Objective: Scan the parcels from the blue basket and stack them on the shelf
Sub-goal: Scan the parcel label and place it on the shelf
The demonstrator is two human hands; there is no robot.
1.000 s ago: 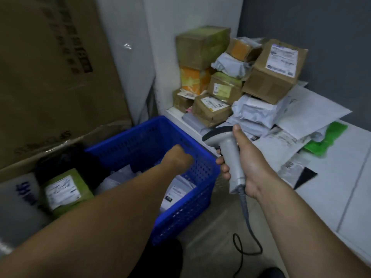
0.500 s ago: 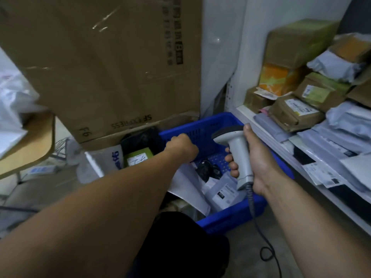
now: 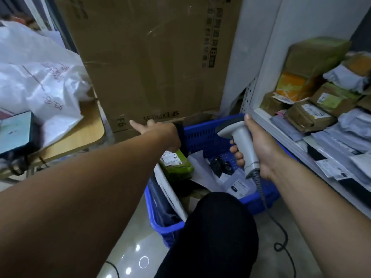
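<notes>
Our left hand hovers fingers-out, empty, over green parcel; right hand grips scanner. Risk: its cable snagging blue basket rim.

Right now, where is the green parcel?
Head view, centre: the green parcel sits just under the left hand, at the far left corner of the blue basket, left of the scanner.

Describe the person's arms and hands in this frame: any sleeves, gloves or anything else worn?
Both forearms are bare as far as the frame's edge, and no sleeve shows. The left hand and the right hand have no gloves. No watch, band or ring shows on either wrist or on the fingers in view, and there is no tape or marking.
</notes>
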